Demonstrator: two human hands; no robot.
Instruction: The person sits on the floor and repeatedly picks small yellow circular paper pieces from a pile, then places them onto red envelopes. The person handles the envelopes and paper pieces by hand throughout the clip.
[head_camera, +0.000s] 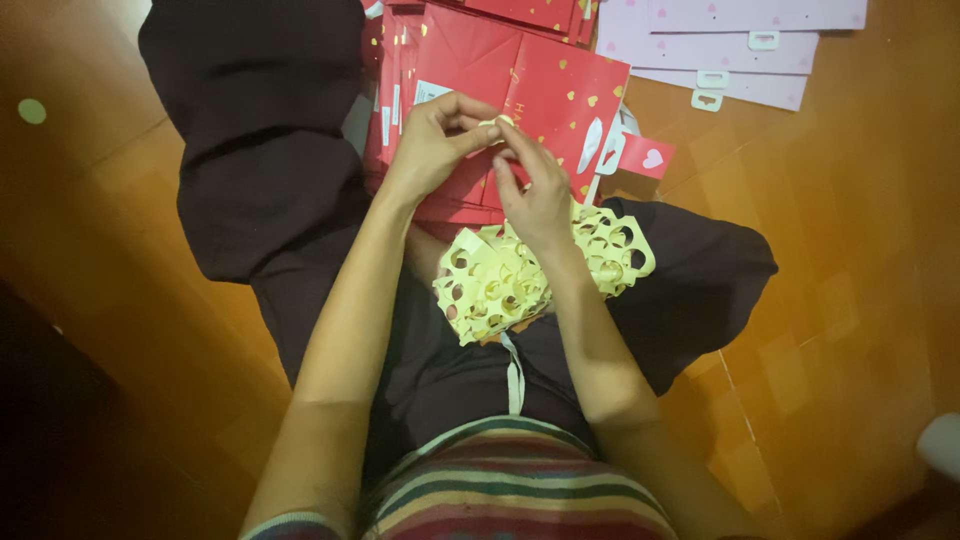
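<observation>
- The person sits on a wooden floor (840, 300) with dark-trousered legs spread, and a stack of red paper bags (545, 85) sprinkled with small gold hearts lies on the floor between the knees; this stack serves as the landmark for everything else.
- The left hand (435, 140) hovers over the near-left part of the red bags, with fingers curled and its thumb and forefinger pinched on a small pale round sticker (503, 122).
- The right hand (535, 190) is just right of the left one, above the near edge of the bags, with its fingertips closed on the same small sticker, so both hands meet at that one spot.
- Whether the sticker already touches the top bag or is held just clear of it cannot be told.
- A crumpled pile of pale yellow backing sheets (500, 285), punched full of round holes, rests in the person's lap, just nearer the body than the bags and partly under the right wrist.
- A white strap-like handle (593, 145) and a small red tag with a pale heart (650, 157) stick out at the right edge of the stack.
- Flat lilac paper bags (740, 45) with white hanger tabs lie on the floor to the far right of the red stack, slightly apart from it.
- A striped top (510, 490) shows at the bottom of the view, on the near side of the lap.
</observation>
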